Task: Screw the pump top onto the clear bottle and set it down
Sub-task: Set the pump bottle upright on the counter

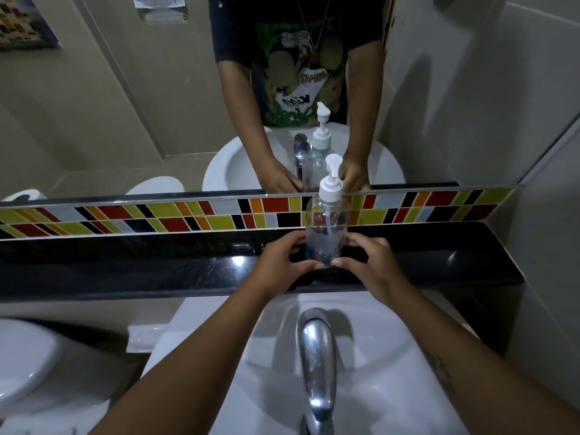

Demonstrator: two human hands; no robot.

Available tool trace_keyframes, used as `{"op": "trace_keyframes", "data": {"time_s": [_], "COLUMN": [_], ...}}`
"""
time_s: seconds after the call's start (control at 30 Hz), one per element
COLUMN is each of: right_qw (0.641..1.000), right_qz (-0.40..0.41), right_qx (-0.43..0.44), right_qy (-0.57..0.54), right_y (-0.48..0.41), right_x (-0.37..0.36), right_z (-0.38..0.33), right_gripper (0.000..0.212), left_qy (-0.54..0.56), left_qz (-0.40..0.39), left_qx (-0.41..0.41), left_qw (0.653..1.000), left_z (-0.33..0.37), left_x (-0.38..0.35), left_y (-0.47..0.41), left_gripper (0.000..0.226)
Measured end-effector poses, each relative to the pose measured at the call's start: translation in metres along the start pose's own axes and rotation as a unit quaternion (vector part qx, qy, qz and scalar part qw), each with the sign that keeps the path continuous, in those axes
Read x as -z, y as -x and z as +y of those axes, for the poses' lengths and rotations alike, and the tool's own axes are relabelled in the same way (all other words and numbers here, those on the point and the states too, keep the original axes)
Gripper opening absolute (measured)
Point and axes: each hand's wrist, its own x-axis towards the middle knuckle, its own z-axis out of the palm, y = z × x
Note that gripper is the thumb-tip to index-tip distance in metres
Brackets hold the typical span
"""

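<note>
The clear bottle (324,227) stands upright on the black shelf (157,265) behind the sink, with a white pump top (331,180) on its neck and a little blue liquid at its base. My left hand (282,262) cups the bottle's lower left side, thumb and fingertips touching it. On the lower right side, my right hand (367,265) touches the base with its fingertips. Both hands curl around the bottle's bottom part.
A chrome tap (315,365) rises over the white sink (392,340) below my arms. A band of coloured tiles (188,215) and a mirror (125,105) stand behind the shelf. A white toilet (22,362) is at the lower left. A wall (549,246) closes the right side.
</note>
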Motion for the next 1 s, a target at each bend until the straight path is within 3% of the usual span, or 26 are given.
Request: {"op": "trace_keyframes", "data": {"time_s": [0.23,0.5,0.7,0.8,0.87,1.0], "right_qw": [0.997,0.997,0.991,0.967,0.951,0.932], "right_qz": [0.032,0.023,0.038,0.095,0.122,0.112], "right_qx": [0.013,-0.008,0.014,0.051,0.021,-0.039], "right_qy": [0.068,0.074,0.124,0.229,0.282,0.343], "right_y": [-0.008,-0.014,-0.004,0.002,0.004,0.009], "right_x": [-0.022,-0.032,-0.026,-0.019,-0.015,-0.014], "right_z": [-0.016,-0.022,-0.021,-0.005,0.005,0.013], "right_gripper": [0.052,0.048,0.061,0.056,0.057,0.066], "left_qy": [-0.066,-0.045,-0.029,-0.114,-0.224,-0.323], "left_qz": [0.003,0.026,0.073,0.159,0.205,0.228], "left_qx": [0.005,0.007,0.017,0.009,0.005,0.069], "left_qw": [0.998,0.999,0.997,0.981,0.953,0.916], "left_z": [-0.005,-0.009,-0.016,-0.023,-0.03,-0.043], "left_x": [0.027,0.03,0.029,0.034,0.038,0.042], "left_y": [-0.002,-0.003,0.008,0.023,0.033,0.039], "left_gripper": [0.058,0.061,0.067,0.051,0.047,0.058]}}
